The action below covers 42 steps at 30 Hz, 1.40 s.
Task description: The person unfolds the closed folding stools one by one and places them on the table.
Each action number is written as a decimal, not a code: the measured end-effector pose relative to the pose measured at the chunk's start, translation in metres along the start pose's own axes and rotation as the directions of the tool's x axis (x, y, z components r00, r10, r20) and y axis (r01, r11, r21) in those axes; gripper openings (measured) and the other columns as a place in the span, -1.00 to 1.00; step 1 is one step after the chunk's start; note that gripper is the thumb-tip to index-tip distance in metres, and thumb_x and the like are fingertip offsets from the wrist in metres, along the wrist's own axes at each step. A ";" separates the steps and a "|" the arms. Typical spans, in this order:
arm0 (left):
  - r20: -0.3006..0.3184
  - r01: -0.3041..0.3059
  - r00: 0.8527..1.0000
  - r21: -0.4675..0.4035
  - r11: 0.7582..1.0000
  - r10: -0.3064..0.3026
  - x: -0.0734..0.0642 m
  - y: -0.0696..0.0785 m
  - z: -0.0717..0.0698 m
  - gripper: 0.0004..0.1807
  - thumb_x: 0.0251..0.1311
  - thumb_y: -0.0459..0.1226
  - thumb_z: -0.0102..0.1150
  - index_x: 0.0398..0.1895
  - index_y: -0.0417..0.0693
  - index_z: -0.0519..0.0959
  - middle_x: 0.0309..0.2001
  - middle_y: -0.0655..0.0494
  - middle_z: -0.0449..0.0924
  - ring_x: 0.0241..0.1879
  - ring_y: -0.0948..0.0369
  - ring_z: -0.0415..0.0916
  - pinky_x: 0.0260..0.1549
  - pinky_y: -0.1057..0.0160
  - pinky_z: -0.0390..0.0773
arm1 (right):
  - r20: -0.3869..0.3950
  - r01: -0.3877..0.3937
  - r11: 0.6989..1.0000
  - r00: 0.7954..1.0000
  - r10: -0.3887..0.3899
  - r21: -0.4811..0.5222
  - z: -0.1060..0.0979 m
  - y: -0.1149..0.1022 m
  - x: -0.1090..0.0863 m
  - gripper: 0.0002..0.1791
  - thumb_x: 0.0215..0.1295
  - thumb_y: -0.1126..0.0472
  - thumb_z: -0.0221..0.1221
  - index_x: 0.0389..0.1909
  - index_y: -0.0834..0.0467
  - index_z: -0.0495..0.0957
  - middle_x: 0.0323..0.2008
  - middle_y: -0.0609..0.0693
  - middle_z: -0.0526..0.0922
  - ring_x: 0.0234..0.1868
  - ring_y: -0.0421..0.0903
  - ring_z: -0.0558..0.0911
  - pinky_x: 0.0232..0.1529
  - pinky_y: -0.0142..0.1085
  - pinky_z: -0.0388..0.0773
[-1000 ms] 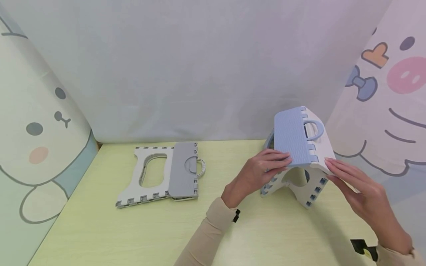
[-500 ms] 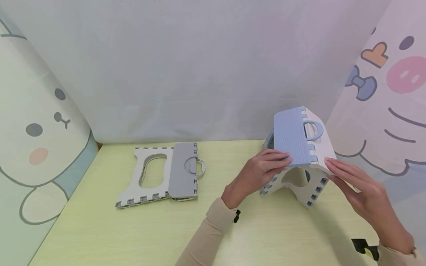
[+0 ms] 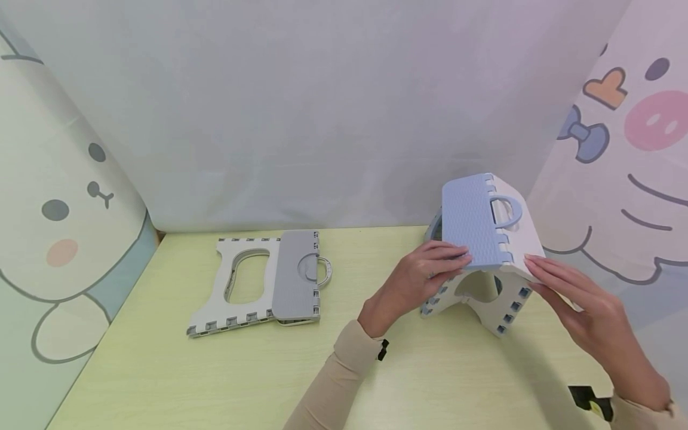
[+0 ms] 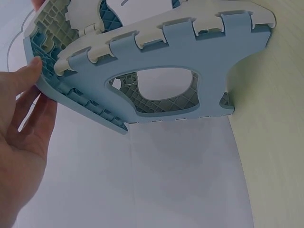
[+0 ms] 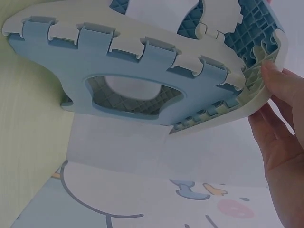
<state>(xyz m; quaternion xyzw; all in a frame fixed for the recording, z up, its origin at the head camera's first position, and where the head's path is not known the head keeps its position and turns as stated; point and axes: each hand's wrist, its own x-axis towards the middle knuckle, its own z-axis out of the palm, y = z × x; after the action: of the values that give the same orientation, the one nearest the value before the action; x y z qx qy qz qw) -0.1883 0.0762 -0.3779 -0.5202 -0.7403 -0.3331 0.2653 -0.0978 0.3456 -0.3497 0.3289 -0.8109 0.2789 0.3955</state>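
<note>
A blue-and-white folding step stool (image 3: 469, 221) stands partly unfolded on its legs at the right of the table. Its top peaks at the middle hinge, a blue half on the left and a white half (image 3: 527, 236) on the right. My left hand (image 3: 416, 278) pinches the near edge of the blue half, the thumb underneath in the left wrist view. The white half's near corner is pinched by my right hand (image 3: 586, 313), whose thumb (image 5: 280, 78) lies against the ribbed underside. A blue loop handle (image 3: 507, 211) sticks up at the hinge.
Left of centre, a grey-and-white folding step stool (image 3: 294, 275) lies folded flat on the pale green table (image 3: 215, 382). A plain curtain (image 3: 301, 119) hangs along the back edge, and cartoon-printed cloth (image 3: 618, 197) borders both sides.
The white half and the right leg of the blue-and-white stool have spread very slightly to the right. Both hands keep their hold; the grey stool lies still.
</note>
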 end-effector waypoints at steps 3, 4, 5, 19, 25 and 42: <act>0.003 0.003 1.000 0.004 1.000 -0.003 0.000 0.000 0.000 -0.67 0.34 -0.37 0.33 0.15 -0.18 0.69 0.18 0.02 0.67 0.25 0.16 0.53 0.33 0.52 0.24 | -0.003 0.004 1.000 1.000 -0.004 0.000 0.000 0.001 0.000 -0.43 0.55 -0.07 0.12 -0.01 0.43 0.69 0.04 0.27 0.72 0.27 -0.25 0.58 0.26 -0.56 0.39; 0.005 0.004 1.000 0.005 1.000 -0.004 0.000 0.000 0.000 -0.67 0.34 -0.37 0.33 0.16 -0.18 0.68 0.18 0.02 0.67 0.25 0.17 0.53 0.33 0.52 0.24 | 0.001 0.002 1.000 1.000 -0.002 -0.002 0.000 0.001 0.000 -0.43 0.55 -0.07 0.12 0.00 0.43 0.69 0.05 0.26 0.72 0.27 -0.25 0.57 0.26 -0.56 0.39; 0.007 0.005 1.000 0.006 1.000 -0.005 0.000 0.000 0.001 -0.67 0.35 -0.37 0.33 0.16 -0.18 0.68 0.18 0.02 0.67 0.25 0.17 0.53 0.34 0.52 0.24 | 0.005 0.000 1.000 1.000 0.000 -0.006 0.000 0.001 -0.001 -0.42 0.55 -0.08 0.12 0.00 0.43 0.69 0.05 0.26 0.72 0.27 -0.26 0.57 0.26 -0.56 0.39; 0.010 0.009 1.000 0.022 1.000 -0.010 0.002 0.001 0.000 -0.68 0.36 -0.36 0.31 0.15 -0.17 0.69 0.17 0.02 0.68 0.25 0.17 0.53 0.35 0.52 0.23 | -0.002 0.011 1.000 1.000 -0.011 0.006 0.000 -0.001 0.003 -0.44 0.56 -0.06 0.11 0.00 0.43 0.69 0.05 0.26 0.72 0.26 -0.25 0.58 0.27 -0.55 0.39; 0.016 0.016 1.000 0.016 1.000 -0.016 0.002 0.000 0.001 -0.68 0.35 -0.37 0.32 0.15 -0.17 0.69 0.17 0.01 0.68 0.26 0.15 0.53 0.36 0.51 0.20 | -0.008 0.016 1.000 1.000 -0.015 0.016 0.000 -0.003 0.005 -0.44 0.56 -0.05 0.12 0.00 0.44 0.69 0.05 0.27 0.71 0.26 -0.23 0.58 0.28 -0.53 0.39; 0.015 0.011 1.000 0.006 1.000 -0.011 0.001 -0.002 0.003 -0.69 0.38 -0.40 0.28 0.16 -0.20 0.68 0.19 -0.02 0.66 0.27 0.13 0.51 0.37 0.50 0.21 | 0.058 0.048 0.999 0.997 -0.047 -0.012 -0.001 0.006 0.001 -0.45 0.60 -0.04 0.06 0.02 0.42 0.68 0.07 0.26 0.71 0.31 -0.18 0.55 0.35 -0.47 0.35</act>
<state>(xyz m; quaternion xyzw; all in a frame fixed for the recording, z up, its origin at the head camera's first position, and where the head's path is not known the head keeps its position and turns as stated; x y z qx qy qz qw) -0.1903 0.0787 -0.3792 -0.5178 -0.7461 -0.3284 0.2595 -0.1026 0.3496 -0.3492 0.3532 -0.8160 0.2543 0.3805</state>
